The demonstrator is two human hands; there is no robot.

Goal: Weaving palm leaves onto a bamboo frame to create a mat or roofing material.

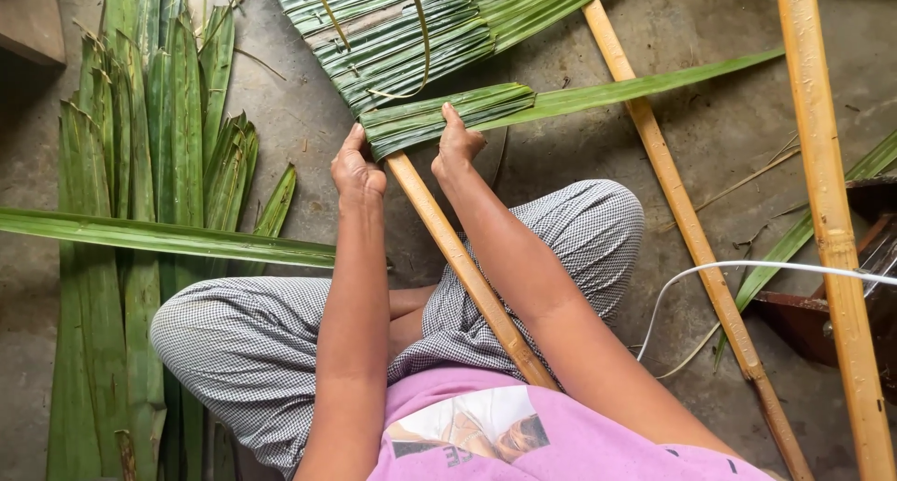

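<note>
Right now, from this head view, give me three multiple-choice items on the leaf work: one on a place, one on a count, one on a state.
1. Where does the pile of loose leaves lie?
A. On the person's left
B. On the person's right
C. On the lap

2. How many bamboo poles show?
A. One
B. Three
C. Five

3. What state is the leaf under both hands in?
A. Rolled into a ball
B. Folded over the pole
C. Lying flat on the floor, untouched

Answers:
1 A: the pile lies on the floor beside the left knee.
2 B: the center pole runs over the lap, the middle pole and the right pole lie off to the right.
3 B: the left hand and right hand press its doubled end around the center pole.
</note>
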